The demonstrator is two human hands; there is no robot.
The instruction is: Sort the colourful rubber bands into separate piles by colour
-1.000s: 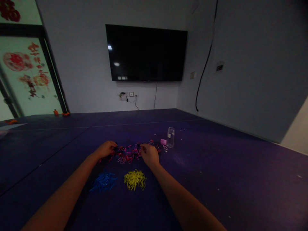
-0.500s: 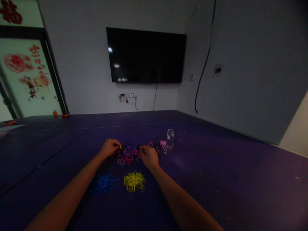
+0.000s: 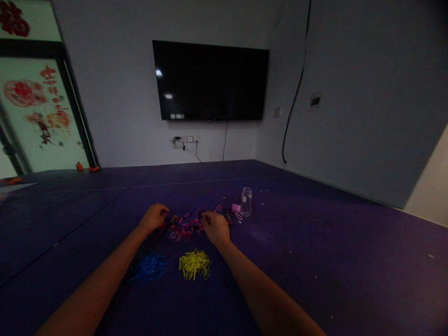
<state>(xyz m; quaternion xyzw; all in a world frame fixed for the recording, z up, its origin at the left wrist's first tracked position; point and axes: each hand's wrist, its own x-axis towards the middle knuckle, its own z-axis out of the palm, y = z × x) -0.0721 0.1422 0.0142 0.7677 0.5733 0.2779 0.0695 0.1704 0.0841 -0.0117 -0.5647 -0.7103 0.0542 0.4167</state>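
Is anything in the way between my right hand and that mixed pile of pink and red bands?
Nothing visible: your right hand is right at the mixed pile, at its right side. The yellow pile lies nearer you, and the clear jar stands farther right.

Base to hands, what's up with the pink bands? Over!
Left hand at left edge of pink and dark band pile, right hand at its right; grips unclear. Bands spread loose between them. Clear jar farther right, seems out of the way.
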